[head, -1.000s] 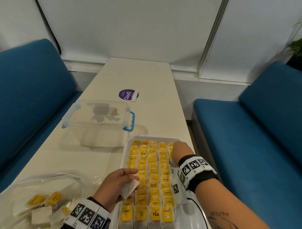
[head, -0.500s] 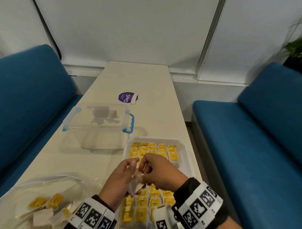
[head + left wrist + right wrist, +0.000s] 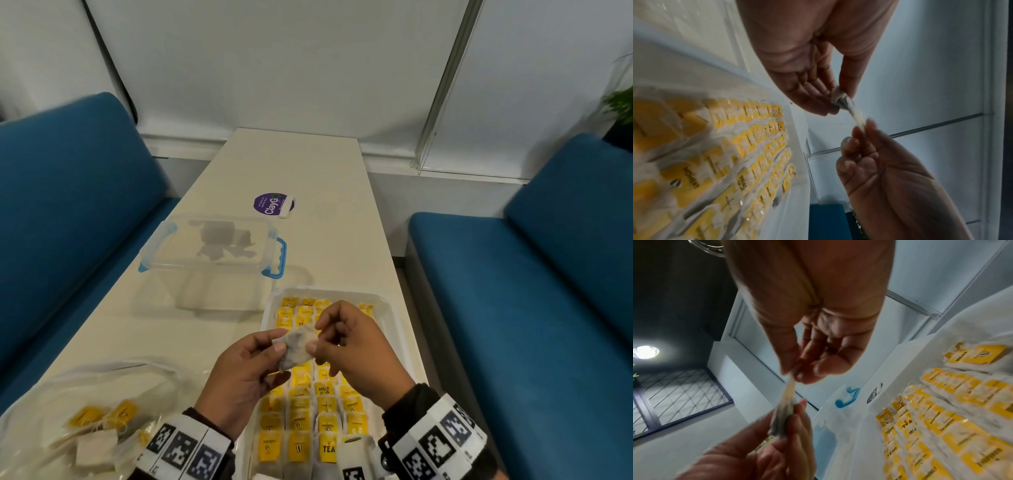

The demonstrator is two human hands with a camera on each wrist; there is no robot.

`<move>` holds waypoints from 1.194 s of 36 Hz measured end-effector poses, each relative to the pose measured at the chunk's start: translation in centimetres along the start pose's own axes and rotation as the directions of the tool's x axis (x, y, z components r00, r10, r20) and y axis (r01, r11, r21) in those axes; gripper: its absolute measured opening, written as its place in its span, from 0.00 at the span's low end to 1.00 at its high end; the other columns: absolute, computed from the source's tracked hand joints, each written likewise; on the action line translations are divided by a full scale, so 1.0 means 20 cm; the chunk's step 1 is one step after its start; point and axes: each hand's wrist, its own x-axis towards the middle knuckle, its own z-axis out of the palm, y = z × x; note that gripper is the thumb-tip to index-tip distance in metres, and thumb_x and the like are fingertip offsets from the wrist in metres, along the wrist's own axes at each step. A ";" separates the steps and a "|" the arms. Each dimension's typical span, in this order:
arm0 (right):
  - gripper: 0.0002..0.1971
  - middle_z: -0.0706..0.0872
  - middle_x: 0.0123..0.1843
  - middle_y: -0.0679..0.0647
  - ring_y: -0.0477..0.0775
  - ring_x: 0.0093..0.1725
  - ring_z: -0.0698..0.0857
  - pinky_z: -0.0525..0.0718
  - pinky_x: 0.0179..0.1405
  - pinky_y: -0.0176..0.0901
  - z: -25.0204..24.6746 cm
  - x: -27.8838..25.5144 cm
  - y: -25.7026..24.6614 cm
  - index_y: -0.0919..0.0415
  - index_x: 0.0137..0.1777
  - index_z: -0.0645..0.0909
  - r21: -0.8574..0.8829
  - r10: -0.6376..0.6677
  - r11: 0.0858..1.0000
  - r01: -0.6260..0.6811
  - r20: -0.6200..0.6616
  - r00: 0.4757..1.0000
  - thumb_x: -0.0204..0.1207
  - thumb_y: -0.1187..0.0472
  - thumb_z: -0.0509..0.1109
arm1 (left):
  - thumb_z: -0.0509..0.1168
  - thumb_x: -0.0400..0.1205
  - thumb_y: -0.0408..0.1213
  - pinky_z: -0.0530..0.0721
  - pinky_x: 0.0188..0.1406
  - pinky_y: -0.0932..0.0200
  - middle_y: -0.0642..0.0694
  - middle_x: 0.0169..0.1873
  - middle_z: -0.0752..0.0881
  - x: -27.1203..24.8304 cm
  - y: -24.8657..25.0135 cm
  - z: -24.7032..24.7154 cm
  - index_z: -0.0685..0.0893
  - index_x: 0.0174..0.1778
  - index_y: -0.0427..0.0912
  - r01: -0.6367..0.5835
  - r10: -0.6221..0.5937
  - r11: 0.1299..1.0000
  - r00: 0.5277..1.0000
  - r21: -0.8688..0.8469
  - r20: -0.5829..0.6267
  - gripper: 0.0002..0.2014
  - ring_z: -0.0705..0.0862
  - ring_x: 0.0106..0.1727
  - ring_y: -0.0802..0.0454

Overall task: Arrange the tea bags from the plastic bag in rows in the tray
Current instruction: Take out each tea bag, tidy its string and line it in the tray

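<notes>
A pale tea bag [image 3: 296, 347] hangs over the middle of the white tray [image 3: 394, 317]. My left hand [image 3: 279, 341] pinches its left edge and my right hand [image 3: 315, 339] pinches its right edge. In the left wrist view the tea bag [image 3: 849, 107] stretches between the left hand [image 3: 840, 101] and the right hand [image 3: 861, 129]. The right wrist view shows the right hand [image 3: 793, 375] above, the tea bag [image 3: 786, 402] and the left hand [image 3: 795, 415] below. Rows of yellow-tagged tea bags [image 3: 308, 414] fill the tray. The clear plastic bag [image 3: 68, 387] at lower left holds several more.
A clear lidded box with blue handles [image 3: 212, 250] stands beyond the tray, and a purple round sticker [image 3: 272, 205] lies farther back. Blue sofas flank the table on the left [image 3: 68, 205] and right [image 3: 513, 308]. The tray sits close to the table's right edge.
My right hand came back from the tray's far end to the left hand. Both hands now pinch the tea bag, which is spread flat between them.
</notes>
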 end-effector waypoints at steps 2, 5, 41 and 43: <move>0.07 0.80 0.25 0.49 0.50 0.26 0.81 0.77 0.20 0.39 -0.01 0.00 -0.01 0.59 0.48 0.74 0.123 0.016 0.992 -0.022 0.043 0.999 0.78 0.71 0.67 | 0.62 0.78 0.23 0.84 0.22 0.64 0.43 0.29 0.87 0.00 0.01 0.00 0.83 0.48 0.34 0.009 -0.009 1.000 1.000 -0.025 -0.004 0.07 0.84 0.24 0.55; 0.10 0.82 0.29 0.53 0.50 0.28 0.82 0.78 0.21 0.41 -0.05 0.01 -0.03 0.59 0.56 0.75 0.216 0.043 0.975 -0.057 0.069 0.997 0.81 0.73 0.59 | 0.62 0.78 0.24 0.83 0.20 0.65 0.41 0.26 0.85 -0.01 0.03 0.00 0.83 0.50 0.35 0.050 -0.049 0.998 0.999 -0.038 0.021 0.08 0.82 0.21 0.54; 0.11 0.84 0.54 0.66 0.65 0.59 0.84 0.81 0.50 0.46 -0.28 0.29 0.10 0.72 0.57 0.80 -0.844 0.501 0.322 -0.428 -0.232 0.834 0.78 0.69 0.62 | 0.55 0.82 0.43 0.70 0.70 0.54 0.46 0.83 0.42 -0.17 -0.05 -0.09 0.60 0.79 0.48 -0.210 -0.139 -0.325 0.975 0.922 0.173 0.27 0.60 0.79 0.46; 0.14 0.82 0.64 0.66 0.63 0.64 0.82 0.79 0.59 0.45 -0.26 0.29 0.08 0.73 0.63 0.78 -0.897 0.538 0.211 -0.388 -0.225 0.812 0.81 0.69 0.59 | 0.55 0.82 0.44 0.70 0.70 0.53 0.45 0.83 0.40 -0.17 -0.05 -0.09 0.59 0.79 0.47 -0.209 -0.151 -0.325 0.974 0.923 0.168 0.27 0.60 0.78 0.46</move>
